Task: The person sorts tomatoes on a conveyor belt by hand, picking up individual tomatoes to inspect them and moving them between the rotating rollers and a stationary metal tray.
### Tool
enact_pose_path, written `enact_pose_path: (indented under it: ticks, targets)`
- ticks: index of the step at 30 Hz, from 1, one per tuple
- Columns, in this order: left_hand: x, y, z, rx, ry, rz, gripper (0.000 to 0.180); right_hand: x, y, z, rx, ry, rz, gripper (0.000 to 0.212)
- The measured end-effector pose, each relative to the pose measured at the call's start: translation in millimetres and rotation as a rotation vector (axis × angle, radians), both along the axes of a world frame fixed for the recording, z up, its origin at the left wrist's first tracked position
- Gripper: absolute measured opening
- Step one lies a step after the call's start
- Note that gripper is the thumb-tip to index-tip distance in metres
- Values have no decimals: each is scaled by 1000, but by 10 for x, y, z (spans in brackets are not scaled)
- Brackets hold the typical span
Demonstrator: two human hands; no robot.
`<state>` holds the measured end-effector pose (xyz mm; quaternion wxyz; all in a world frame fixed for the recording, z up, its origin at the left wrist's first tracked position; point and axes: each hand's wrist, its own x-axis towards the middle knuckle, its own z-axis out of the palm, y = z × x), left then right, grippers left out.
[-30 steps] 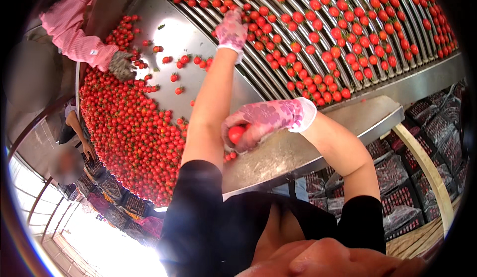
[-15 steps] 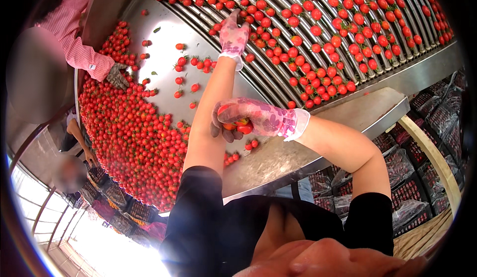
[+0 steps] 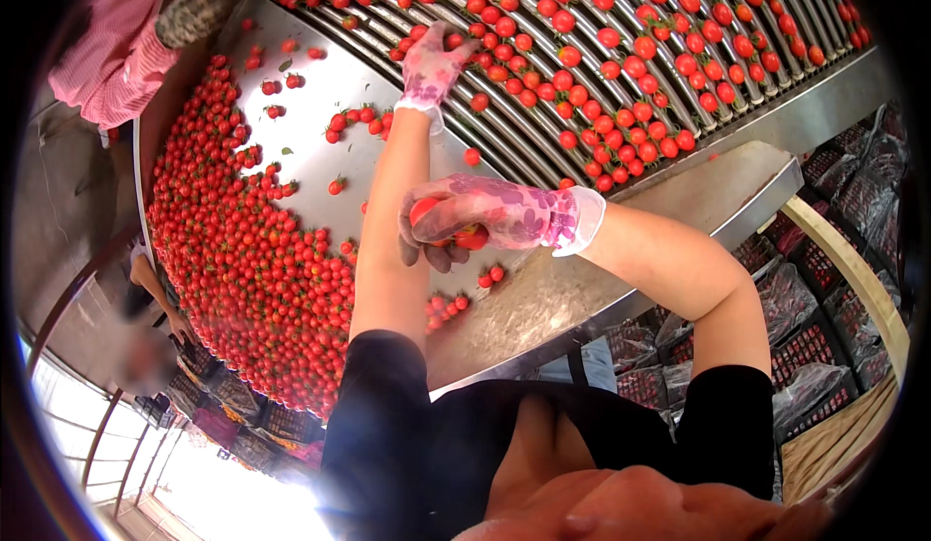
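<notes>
My left hand (image 3: 433,64), in a pink flowered glove, reaches over the metal rollers (image 3: 529,153). Its thumb stands apart from the fingers, close to several red cherry tomatoes (image 3: 504,27) on the rollers; the fingertips are partly hidden. Nearer to me, my right hand (image 3: 485,213) wears a matching glove with dark, stained fingers. It is closed round a few cherry tomatoes (image 3: 471,238), held just over my left forearm. Below that hand, a pair of loose tomatoes (image 3: 492,275) lies on the steel surface.
A large heap of cherry tomatoes (image 3: 252,279) fills the left of the steel tray (image 3: 315,80). A co-worker's gloved hand (image 3: 190,15) is raised at upper left. The steel frame's edge (image 3: 756,197) runs at right, with tomato-filled crates (image 3: 815,323) beyond it. Another person's arm (image 3: 160,294) shows far left.
The co-worker's gloved hand has lifted off the heap toward the upper left. Tomatoes on the rollers have shifted. My left hand stays over the rollers; my right still grips its tomatoes.
</notes>
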<state>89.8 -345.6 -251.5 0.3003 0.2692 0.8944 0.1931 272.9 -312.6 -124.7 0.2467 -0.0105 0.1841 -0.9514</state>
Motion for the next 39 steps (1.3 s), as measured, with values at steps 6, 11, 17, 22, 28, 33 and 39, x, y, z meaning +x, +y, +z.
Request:
enact_pose_path:
  ticks: [6,11,17,22,28,33,39]
  targets:
    - [722,-314,-64,424,154,-153,24,14,4,37,-4,48,56,27]
    - [978,12,-40,38,432,-647,21,-15,-10,20,-89,136,149,19]
    - [754,60,-44,26,325,-806,18,-42,-122,-31,-39,168,196,19]
    - [677,-220,83,454,-809,232,36,-21,-111,-64,-42,203,170,19]
    - [633,-731,92,1298,-1266,666,43,13,-117,-30,-17,255,142,20]
    - [721,-431,79,382,-471,600,34,-17,-111,-19,-52,212,189,19]
    - [795,-214,-157,106,178,-142,45,-48,-59,82,-86,141,181,21]
